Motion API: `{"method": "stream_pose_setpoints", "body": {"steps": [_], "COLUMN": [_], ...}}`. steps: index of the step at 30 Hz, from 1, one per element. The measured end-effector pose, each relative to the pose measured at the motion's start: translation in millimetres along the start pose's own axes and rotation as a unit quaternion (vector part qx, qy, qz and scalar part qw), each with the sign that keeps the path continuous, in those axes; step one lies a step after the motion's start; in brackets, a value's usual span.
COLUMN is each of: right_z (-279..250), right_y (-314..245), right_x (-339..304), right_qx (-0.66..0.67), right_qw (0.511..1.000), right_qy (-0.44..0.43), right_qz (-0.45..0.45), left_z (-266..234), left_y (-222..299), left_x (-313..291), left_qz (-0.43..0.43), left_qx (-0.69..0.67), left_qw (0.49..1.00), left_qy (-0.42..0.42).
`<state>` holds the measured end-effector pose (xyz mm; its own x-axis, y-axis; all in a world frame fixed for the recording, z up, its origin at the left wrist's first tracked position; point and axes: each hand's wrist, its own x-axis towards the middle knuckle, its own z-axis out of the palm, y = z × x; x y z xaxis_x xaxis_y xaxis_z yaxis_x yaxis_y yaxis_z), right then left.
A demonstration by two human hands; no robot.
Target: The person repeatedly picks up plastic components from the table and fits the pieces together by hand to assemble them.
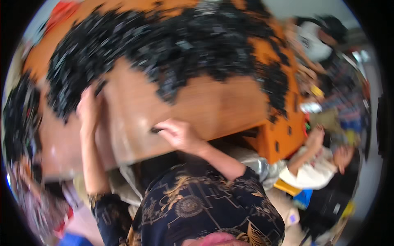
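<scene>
A big heap of small black pieces (180,45) spreads in an arc over the brown wooden table (205,102); blur hides their exact kind. At the heap's left part is my left hand (88,106), its fingers against dark pieces. Motion smears those fingers, so I cannot make out whether they grip anything. Closer to the table's near edge, my right hand (178,133) pinches a small black piece (156,130) between thumb and fingers, above bare wood and apart from the heap.
Another mound of dark pieces (22,119) lies at the far left, with a person's arm (30,180) beside it. On the right, one person in a white top (312,168) sits by the orange table side (283,139); another person (314,43) is farther back. Something red (61,14) lies at the upper left.
</scene>
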<state>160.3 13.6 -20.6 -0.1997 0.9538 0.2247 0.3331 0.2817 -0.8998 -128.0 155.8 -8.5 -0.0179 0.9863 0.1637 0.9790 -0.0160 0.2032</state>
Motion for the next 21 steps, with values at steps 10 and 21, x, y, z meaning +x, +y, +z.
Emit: {"method": "stream_pose_setpoints", "body": {"steps": [10, 21], "right_z": [0.6, -4.5], "right_y": [-6.2, -39.2], "right_x": [-7.1, -12.6], "right_qx": [-0.042, 0.251], "right_qw": [0.999, 0.953], "right_qy": [0.027, -0.020], "right_qz": [-0.014, 0.169], "left_z": [43.2, -2.2], "left_y": [-36.7, 99.1], "left_x": [-53.9, -165.3], "left_qz": [-0.003, -0.138], "left_qx": [-0.427, -0.789], "left_qw": [0.904, 0.574], "left_qy": [0.030, -0.169]}}
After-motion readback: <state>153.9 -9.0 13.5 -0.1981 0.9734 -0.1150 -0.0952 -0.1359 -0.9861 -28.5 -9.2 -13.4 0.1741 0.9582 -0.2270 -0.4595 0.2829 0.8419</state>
